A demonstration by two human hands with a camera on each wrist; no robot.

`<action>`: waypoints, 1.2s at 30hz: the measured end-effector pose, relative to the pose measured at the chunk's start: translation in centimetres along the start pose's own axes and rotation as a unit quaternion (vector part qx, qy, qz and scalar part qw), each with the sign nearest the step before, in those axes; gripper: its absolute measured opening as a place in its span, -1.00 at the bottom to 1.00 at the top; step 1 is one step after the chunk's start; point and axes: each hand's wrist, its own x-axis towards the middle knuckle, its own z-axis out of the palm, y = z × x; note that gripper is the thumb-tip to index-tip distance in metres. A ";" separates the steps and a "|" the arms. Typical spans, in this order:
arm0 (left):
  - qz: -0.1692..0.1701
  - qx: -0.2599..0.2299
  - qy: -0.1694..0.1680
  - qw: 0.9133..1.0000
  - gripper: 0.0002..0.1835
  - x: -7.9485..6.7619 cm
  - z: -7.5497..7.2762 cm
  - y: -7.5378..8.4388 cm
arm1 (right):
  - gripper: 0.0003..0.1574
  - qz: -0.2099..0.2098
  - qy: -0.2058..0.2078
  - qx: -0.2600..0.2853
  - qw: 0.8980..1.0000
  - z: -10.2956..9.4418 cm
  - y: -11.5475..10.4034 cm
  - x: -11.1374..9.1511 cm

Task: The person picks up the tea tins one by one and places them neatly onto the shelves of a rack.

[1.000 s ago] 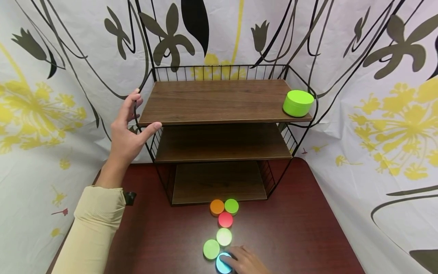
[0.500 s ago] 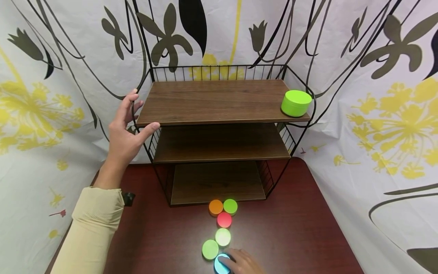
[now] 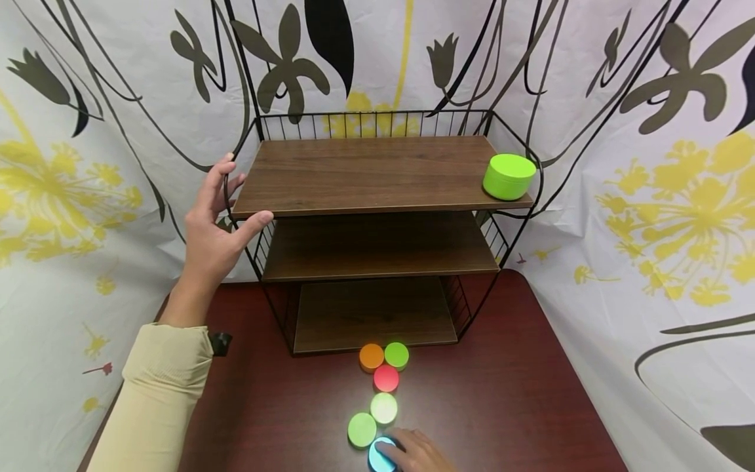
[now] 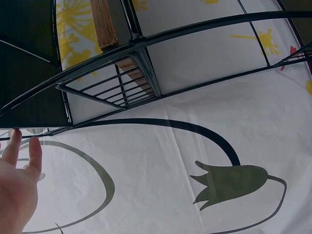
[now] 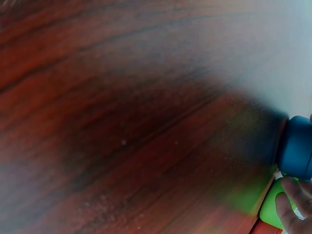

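At the upper left of a wire-framed rack, my left hand [image 3: 215, 229] touches the side wire. Its thumb is spread toward the front edge of the top wooden shelf [image 3: 377, 174], and its long fingers lie extended along the side. The left wrist view catches two fingertips against the rack's dark edge. My right hand [image 3: 415, 451], partly cut off by the bottom of the head view, grips a small blue round container [image 3: 381, 457] standing on the table. A green container [image 5: 270, 207] sits beside the fingers in the right wrist view.
A larger lime-green lidded container [image 3: 509, 177] stands at the top shelf's right end. On the dark red table [image 3: 507, 380] are small round containers: orange [image 3: 371, 357], green [image 3: 396, 354], red [image 3: 386, 378], pale green [image 3: 384, 408] and another green [image 3: 362, 429]. Patterned cloth [image 3: 666, 216] encloses the table.
The head view has shifted slightly, so everything sits a little farther left. Both hands keep their places at the rack and the blue container.
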 end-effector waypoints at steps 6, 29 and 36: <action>-0.005 -0.003 0.004 1.000 -0.19 0.0 0.0 0.0 | -0.27 -0.001 -0.019 0.007 1.000 -0.2 -0.1 0.0; -0.005 -0.008 0.005 1.000 -0.21 0.0 0.0 0.1 | -0.26 -0.007 -0.003 -0.012 1.000 -0.8 -0.5 -0.3; -0.001 -0.006 0.000 1.000 -0.23 0.0 -0.1 0.1 | -0.25 -0.032 0.006 -0.025 0.999 -1.4 -0.3 -0.1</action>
